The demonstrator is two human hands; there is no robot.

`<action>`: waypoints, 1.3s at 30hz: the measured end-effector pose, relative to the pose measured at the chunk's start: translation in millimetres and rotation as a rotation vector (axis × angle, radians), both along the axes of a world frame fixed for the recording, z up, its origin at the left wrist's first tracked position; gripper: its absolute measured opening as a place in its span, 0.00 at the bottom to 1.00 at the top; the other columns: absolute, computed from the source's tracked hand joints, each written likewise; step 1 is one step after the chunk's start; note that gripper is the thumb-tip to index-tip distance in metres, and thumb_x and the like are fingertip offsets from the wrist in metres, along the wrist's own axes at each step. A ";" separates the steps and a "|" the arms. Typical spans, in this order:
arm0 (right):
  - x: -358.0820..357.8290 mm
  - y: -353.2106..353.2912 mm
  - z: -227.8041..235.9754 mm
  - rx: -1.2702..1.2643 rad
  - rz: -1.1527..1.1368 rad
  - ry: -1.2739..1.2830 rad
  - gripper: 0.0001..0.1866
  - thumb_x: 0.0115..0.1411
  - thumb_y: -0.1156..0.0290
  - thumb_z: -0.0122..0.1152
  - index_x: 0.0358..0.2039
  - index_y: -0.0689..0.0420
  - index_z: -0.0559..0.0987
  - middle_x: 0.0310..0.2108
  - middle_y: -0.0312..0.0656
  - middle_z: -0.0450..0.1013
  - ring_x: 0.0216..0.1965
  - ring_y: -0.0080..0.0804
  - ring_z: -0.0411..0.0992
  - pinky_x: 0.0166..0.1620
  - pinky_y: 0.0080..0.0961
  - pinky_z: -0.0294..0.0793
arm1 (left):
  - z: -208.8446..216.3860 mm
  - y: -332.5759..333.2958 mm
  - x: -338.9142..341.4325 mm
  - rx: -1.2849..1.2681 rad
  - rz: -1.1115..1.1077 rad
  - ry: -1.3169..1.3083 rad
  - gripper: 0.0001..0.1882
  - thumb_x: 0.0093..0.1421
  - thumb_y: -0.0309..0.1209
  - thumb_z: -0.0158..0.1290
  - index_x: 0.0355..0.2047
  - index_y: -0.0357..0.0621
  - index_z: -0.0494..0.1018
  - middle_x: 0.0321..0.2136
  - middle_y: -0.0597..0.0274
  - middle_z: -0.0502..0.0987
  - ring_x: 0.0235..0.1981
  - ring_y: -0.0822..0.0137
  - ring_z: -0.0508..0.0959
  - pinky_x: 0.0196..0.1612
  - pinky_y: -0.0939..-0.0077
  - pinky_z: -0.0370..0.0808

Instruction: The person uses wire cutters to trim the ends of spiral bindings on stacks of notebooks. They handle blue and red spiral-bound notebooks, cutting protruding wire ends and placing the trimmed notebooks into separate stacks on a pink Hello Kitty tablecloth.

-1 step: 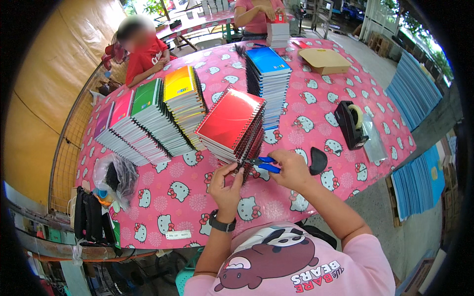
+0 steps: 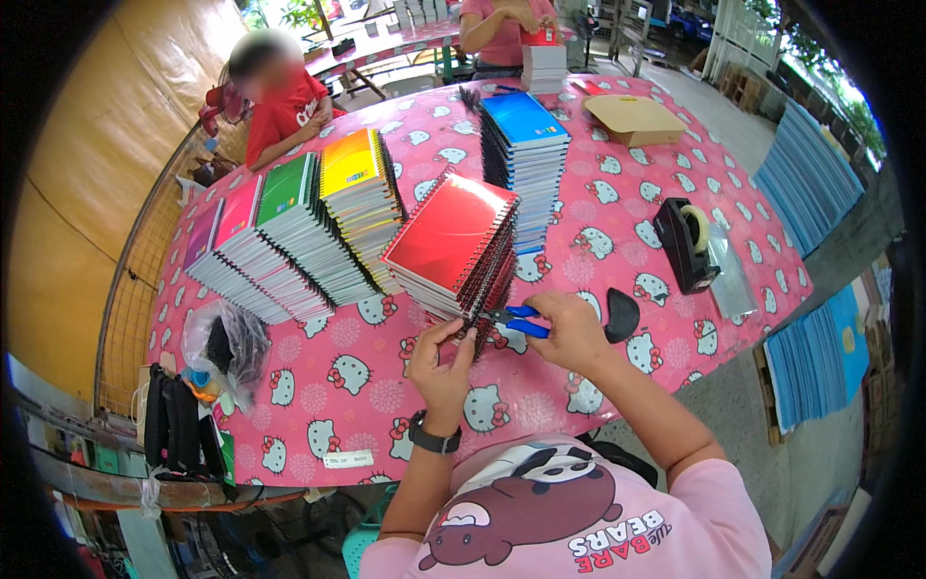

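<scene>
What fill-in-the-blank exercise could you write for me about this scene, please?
The right hand holds a plier-like hand tool with ____ handles.
The dark-strapped wristwatch is on the ____ wrist.
Between the stacks of green-covered spiral notebooks and red-covered spiral notebooks stands a ____-covered stack.

Missing words: blue; left; yellow.

Red and white block letters stand on the wearer's pink shirt at five o'clock. At ten to eleven o'clock, white lettering crosses a seated person's red shirt, partly hidden. A white strip at seven o'clock bears dark print. Cover labels on the green notebook at ten o'clock and blue notebook toward one are too small to read.
</scene>
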State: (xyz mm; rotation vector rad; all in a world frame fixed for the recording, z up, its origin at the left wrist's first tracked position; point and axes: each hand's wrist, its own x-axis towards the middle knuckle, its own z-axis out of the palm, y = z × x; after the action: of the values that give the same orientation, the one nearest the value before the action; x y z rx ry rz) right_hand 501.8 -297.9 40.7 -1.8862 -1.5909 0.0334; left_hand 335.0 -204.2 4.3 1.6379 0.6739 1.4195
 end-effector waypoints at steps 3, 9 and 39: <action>3.4 2.3 -3.5 0.126 0.015 -0.143 0.18 0.41 0.66 0.67 0.34 0.56 0.76 0.29 0.46 0.72 0.31 0.48 0.71 0.35 0.41 0.70 | -1.1 -1.5 0.6 -0.017 -0.004 -0.022 0.11 0.48 0.18 0.61 0.34 0.35 0.76 0.31 0.57 0.78 0.31 0.70 0.77 0.36 0.79 0.73; -2.0 7.0 -4.6 0.054 0.030 -0.114 0.18 0.40 0.67 0.67 0.33 0.57 0.76 0.28 0.47 0.72 0.30 0.48 0.71 0.34 0.41 0.70 | -1.0 -0.8 1.1 0.007 -0.001 -0.024 0.11 0.48 0.18 0.61 0.34 0.35 0.75 0.31 0.57 0.78 0.31 0.70 0.77 0.36 0.79 0.74; 5.6 3.5 -25.9 -0.013 -0.002 -0.106 0.24 0.40 0.64 0.67 0.41 0.55 0.76 0.35 0.42 0.73 0.40 0.41 0.70 0.43 0.38 0.64 | -14.3 10.7 -8.4 -0.503 -0.221 -0.313 0.14 0.54 0.17 0.56 0.41 0.36 0.68 0.36 0.59 0.75 0.37 0.73 0.75 0.41 0.80 0.74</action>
State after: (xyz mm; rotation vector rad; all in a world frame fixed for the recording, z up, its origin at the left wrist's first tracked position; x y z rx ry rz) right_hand 507.5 -294.4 14.8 -1.9283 -1.6630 -0.0582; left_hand 326.6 -193.5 -10.0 1.0367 0.5872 1.1898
